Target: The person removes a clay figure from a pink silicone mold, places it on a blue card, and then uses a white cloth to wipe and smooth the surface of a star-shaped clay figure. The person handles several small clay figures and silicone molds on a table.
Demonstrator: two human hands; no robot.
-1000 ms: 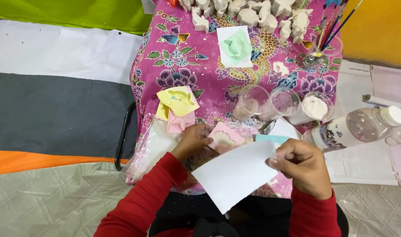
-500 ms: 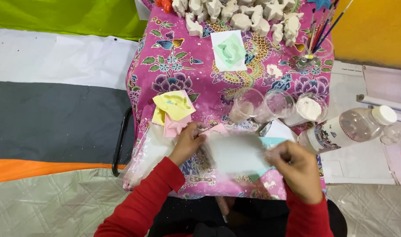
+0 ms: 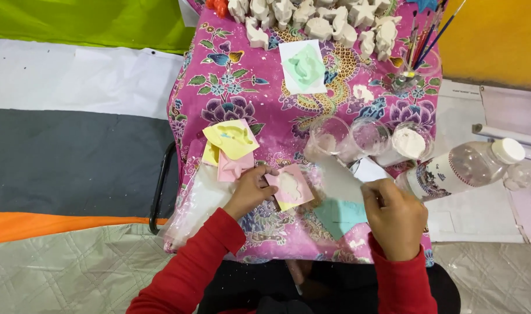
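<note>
A thin, light, flexible pink mould [image 3: 290,187] is pinched at its edge by the left hand [image 3: 251,189]; a blurred white sheet [image 3: 341,177], probably limp, is gripped by the right hand [image 3: 395,216].

the tablecloth [image 3: 236,87] is magenta pink with a batik pattern of purple flowers, green leaves and a gold dragon, and the sleeves [image 3: 195,273] are plain red. the moulds are pastel: a pink mould [image 3: 291,186], a yellow mould [image 3: 232,138], a mint-green mould [image 3: 304,67] on white, and the figurines [image 3: 312,20] are bare white. the mat [image 3: 62,116] shows bands of green, white, dark grey and orange.
</note>
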